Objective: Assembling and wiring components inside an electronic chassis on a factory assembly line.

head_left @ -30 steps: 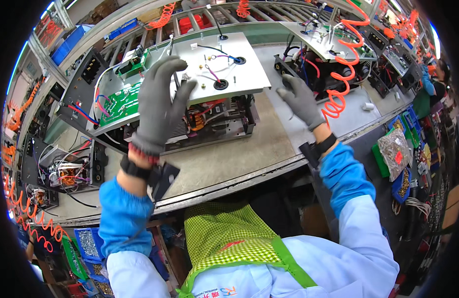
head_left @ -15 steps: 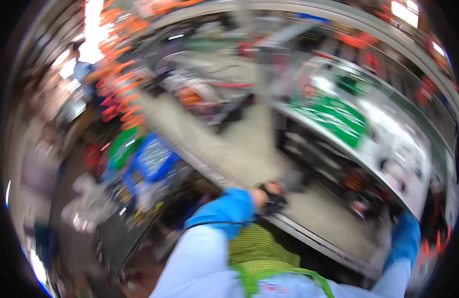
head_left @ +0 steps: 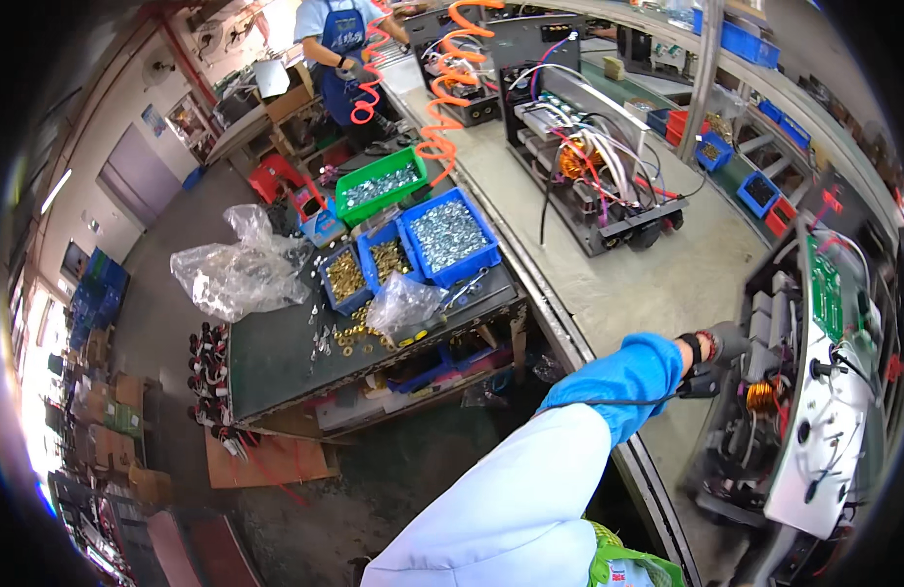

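Note:
My left hand, in a grey glove below a blue oversleeve, reaches over the bench to the near side of an opened electrical unit. Its fingers blur against the unit's dark parts, so I cannot make out whether they grip anything. A black band circles that wrist, with a small black device beside it. The unit has a green circuit board, a copper coil and a white panel with loose wires. My right hand is out of view.
A second opened unit stands farther up the bench. Orange coiled hoses hang above. On the left, a side table holds blue bins and a green bin of small metal parts. A co-worker stands beyond.
The view has swung left and sharpened; bench and bins have shifted rightward in the picture. My left hand now appears beside the right-hand unit. My right arm has left the view.

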Demonstrator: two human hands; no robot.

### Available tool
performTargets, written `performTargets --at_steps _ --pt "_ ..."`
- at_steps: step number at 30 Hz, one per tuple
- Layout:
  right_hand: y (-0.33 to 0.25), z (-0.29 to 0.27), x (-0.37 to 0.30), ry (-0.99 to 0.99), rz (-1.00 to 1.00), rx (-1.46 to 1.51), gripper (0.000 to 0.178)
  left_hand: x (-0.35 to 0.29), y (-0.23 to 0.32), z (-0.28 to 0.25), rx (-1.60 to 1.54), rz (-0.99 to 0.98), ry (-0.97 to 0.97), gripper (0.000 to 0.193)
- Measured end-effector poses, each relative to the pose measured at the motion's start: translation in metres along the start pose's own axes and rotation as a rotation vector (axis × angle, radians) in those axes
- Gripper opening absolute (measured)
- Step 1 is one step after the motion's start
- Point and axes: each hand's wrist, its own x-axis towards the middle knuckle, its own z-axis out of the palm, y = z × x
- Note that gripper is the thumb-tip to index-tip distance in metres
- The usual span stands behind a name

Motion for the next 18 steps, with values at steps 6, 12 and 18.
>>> performTargets --at_steps 6,12,18 --pt "-0.175 0.061 0.090 -0.019 0.147 -0.165 0.059 -0.083 -0.088 -0.048 -0.397 -0.224 0.062 0.040" --pt "-0.467 0.182 0.300 0.105 0.098 -0.211 0.058 -0.236 0.107 -0.117 -0.520 -0.754 0.448 0.073" --pt "-0.621 0.215 0.505 0.152 -0.190 -0.329 0.049 -0.257 0.211 -0.049 -0.739 -0.688 0.260 0.099"
